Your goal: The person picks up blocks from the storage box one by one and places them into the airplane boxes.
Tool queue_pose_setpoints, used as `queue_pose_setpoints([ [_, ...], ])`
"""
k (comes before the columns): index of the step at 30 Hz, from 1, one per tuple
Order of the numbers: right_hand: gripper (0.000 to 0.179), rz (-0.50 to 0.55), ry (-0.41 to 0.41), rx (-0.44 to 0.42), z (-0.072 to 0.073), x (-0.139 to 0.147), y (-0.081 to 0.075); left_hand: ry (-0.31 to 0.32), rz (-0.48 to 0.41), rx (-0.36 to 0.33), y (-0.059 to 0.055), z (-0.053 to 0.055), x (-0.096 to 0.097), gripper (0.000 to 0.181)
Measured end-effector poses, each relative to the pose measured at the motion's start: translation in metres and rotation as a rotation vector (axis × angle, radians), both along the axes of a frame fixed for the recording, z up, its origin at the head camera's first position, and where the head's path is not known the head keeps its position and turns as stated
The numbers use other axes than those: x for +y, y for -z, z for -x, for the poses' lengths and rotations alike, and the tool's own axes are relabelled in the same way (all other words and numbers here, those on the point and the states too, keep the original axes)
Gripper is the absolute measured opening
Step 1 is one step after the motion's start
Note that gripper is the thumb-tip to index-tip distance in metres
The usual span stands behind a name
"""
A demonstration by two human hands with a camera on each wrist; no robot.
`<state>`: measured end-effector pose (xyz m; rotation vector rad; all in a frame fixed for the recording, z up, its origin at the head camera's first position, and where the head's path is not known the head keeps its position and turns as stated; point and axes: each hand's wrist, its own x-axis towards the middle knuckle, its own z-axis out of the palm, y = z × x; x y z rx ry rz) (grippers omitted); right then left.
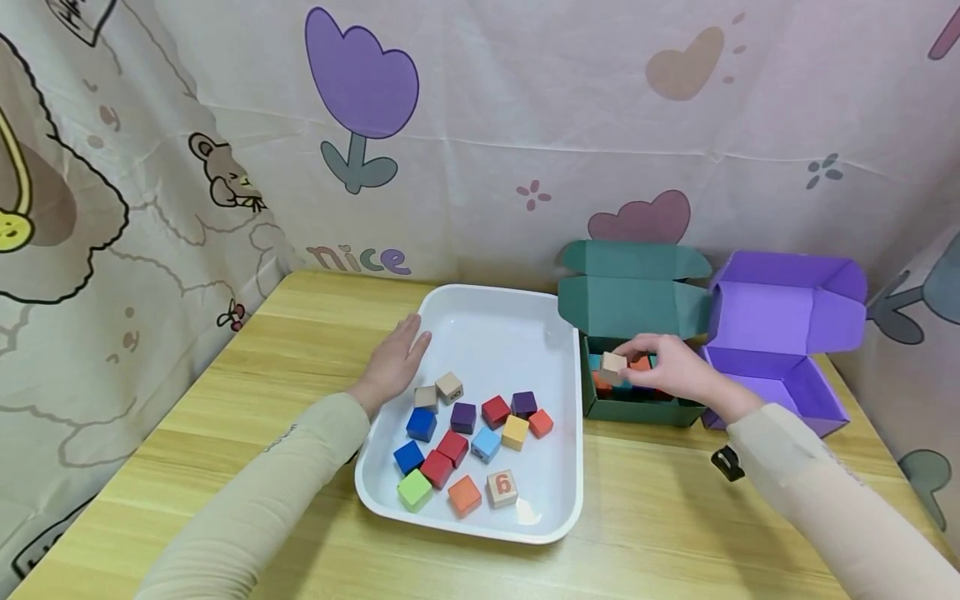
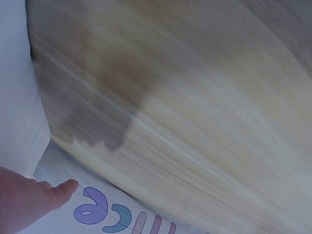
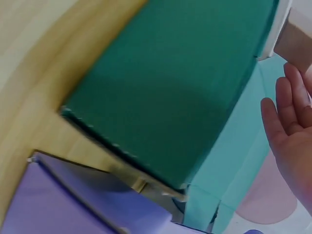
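Note:
Over the green box [image 1: 637,410], my right hand [image 1: 667,367] pinches a plain wooden cube [image 1: 613,367] between thumb and fingers. Several coloured cubes lie inside that box, partly covered by the hand. In the right wrist view the wooden cube [image 3: 295,45] shows at the fingertips, beside the box's green wall [image 3: 170,83]. My left hand [image 1: 393,362] rests with straight fingers along the left rim of the white tray [image 1: 502,333]. Cubes in red, blue, purple, orange, yellow, green and bare wood lie in the tray, among them a wooden cube with a number [image 1: 502,488].
Right of the green box stands a purple box [image 1: 772,392], its lid [image 1: 780,304] raised. The green lid [image 1: 637,304] also stands up at the back. A printed curtain [image 1: 480,150] hangs behind the wooden table [image 1: 247,367].

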<state>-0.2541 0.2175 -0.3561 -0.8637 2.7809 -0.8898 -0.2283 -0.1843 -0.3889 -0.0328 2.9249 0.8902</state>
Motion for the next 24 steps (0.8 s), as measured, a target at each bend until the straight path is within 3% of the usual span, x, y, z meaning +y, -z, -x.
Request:
queue_pose_setpoints([
  [8,0.021,-0.015,-0.051,-0.006,0.001,0.003,0.016,0.033,0.033,0.029,0.001,0.001,-0.002,0.062],
  [24,0.024,-0.084,-0.101,-0.087,0.005,-0.004,0.024,0.017,0.017,0.014,0.001,0.001,-0.002,0.062],
])
